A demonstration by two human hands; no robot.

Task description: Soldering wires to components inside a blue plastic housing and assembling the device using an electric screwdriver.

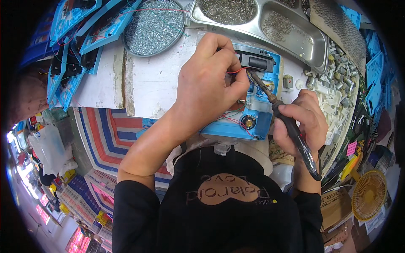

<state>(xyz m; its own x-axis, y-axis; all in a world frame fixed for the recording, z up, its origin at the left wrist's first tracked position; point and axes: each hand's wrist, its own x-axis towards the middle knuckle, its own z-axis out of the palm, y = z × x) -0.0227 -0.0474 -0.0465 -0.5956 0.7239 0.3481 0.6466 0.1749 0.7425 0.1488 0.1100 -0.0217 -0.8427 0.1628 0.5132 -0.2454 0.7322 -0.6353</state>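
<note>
My right hand point(304, 122) grips a soldering iron point(291, 130) with a black handle. Its metal tip points up and left into an opened blue plastic housing point(263, 110) on the white table. My left hand point(213, 74) is closed in a pinch over the housing, with a thin red wire point(237, 71) running from its fingers toward the iron's tip. Inside the housing sit a black box-shaped part point(257, 62) and a small round speaker point(248, 122) with wires. The left hand hides the housing's left side, and exact contact between tip and wire is too small to tell.
A round tray of small metal screws point(154, 29) and a steel compartment tray point(291, 31) of small metal parts stand at the back. White and grey parts point(335, 80) are heaped at right. Blue housings point(78, 55) pile up at left. A yellow fan point(369, 195) is lower right.
</note>
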